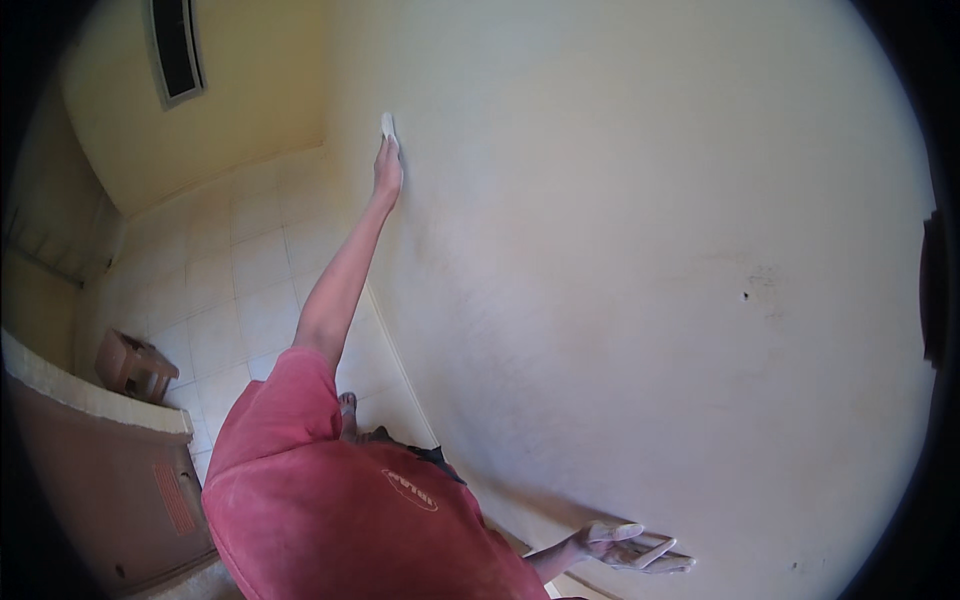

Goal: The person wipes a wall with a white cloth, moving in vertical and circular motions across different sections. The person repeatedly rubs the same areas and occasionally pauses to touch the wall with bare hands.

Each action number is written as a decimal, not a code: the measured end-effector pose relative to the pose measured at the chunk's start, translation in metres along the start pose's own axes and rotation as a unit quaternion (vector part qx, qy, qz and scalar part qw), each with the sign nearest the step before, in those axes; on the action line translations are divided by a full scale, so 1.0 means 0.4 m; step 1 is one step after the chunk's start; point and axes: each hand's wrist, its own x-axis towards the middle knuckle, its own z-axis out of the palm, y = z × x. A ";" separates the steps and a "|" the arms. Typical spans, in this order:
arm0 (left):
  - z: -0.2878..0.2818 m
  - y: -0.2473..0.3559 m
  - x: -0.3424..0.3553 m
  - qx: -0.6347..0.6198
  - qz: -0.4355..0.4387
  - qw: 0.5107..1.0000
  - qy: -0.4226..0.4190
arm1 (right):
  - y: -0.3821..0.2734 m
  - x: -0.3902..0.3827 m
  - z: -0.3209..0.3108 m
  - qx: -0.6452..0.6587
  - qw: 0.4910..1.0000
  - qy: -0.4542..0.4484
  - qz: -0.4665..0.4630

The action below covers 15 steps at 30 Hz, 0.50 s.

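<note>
My left arm reaches far forward along the pale wall. At its end my left hand is closed on a thin white flat piece, pressed against the wall's surface. The piece sticks out past the fingers; whether it is paper, cloth or a pad I cannot make out. Low at the right, my right hand is open beside the wall, its fingers apart and whitish with dust. Nothing shows in it. Between the hands, the wall bears faint grey and brownish smudges.
A small dark hole marks the wall at the right. A dark object juts in at the right rim. Pale floor tiles spread at the left, with a brown plastic stool and a brown door. A narrow dark window is high up.
</note>
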 end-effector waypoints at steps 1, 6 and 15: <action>0.022 0.023 -0.014 0.017 0.031 0.999 -0.004 | 0.007 -0.024 0.010 -0.009 1.000 -0.007 0.026; 0.136 0.327 -0.280 0.071 0.295 0.949 -0.082 | 0.007 0.001 -0.019 -0.054 0.998 -0.024 -0.025; 0.201 0.367 -0.624 0.075 0.465 0.856 -0.214 | 0.014 -0.010 -0.020 -0.042 0.998 -0.018 -0.036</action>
